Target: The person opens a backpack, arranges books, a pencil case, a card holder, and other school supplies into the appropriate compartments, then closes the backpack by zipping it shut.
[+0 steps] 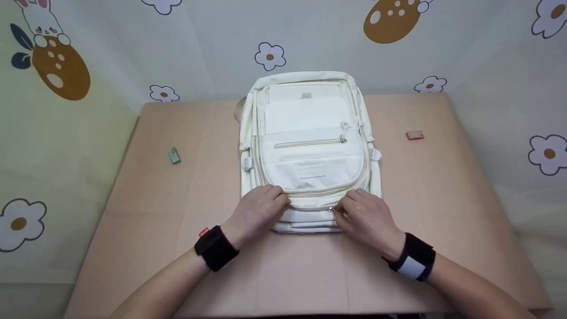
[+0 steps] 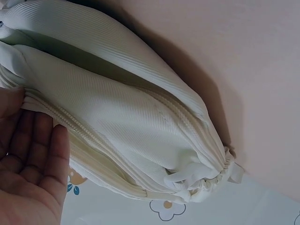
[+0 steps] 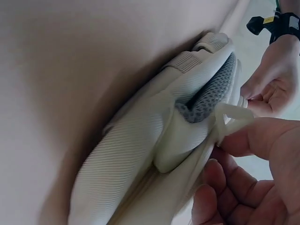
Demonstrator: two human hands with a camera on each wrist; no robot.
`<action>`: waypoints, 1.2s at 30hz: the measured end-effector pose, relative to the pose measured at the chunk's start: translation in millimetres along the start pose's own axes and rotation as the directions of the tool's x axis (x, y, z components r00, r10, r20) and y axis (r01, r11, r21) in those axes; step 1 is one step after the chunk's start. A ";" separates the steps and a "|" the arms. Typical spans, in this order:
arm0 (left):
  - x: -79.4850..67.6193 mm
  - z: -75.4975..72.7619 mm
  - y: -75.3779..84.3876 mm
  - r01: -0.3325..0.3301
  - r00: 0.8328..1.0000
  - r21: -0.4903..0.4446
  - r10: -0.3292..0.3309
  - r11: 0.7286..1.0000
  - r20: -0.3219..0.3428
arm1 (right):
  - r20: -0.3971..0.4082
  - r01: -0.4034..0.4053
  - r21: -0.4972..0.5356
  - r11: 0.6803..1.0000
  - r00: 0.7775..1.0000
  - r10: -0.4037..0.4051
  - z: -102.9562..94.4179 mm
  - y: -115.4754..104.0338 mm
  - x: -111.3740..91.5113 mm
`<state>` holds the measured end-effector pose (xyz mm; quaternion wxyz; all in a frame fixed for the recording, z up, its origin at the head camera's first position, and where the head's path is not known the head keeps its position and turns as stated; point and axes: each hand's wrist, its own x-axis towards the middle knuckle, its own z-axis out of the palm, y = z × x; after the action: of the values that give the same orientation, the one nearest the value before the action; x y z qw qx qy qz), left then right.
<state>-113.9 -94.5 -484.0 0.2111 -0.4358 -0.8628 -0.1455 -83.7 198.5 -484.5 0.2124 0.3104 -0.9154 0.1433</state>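
A cream backpack [image 1: 310, 175] lies on the table with its front face up and its base towards me. At its lower left my left hand [image 1: 261, 208] pinches the fabric edge beside a zip; the left wrist view shows the thumb and fingers on that zipped edge [image 2: 56, 112]. My right hand [image 1: 370, 217] is at the lower right, by a metal zip slider [image 1: 332, 209]. Between its thumb and fingers it pinches a cream pull loop [image 3: 232, 115], seen in the right wrist view. Grey mesh lining [image 3: 211, 96] shows inside a side pocket.
A small green block [image 1: 174, 155] lies on the table left of the backpack, and a small pink block [image 1: 415, 135] to its right. The beige-covered table [image 1: 199, 186] meets a flower-printed cloth [image 1: 212, 57] at the back and sides.
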 end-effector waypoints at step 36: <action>55.7 4.9 52.5 -0.090 0.990 0.043 0.085 0.995 0.111 | -0.014 -0.033 -0.025 0.999 0.999 0.032 -7.3 37.8 -19.4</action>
<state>-101.9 -23.5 -457.4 0.1804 -0.4752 -0.8563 -0.0915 -91.4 240.2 -492.3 0.2204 0.2917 -0.9206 0.1372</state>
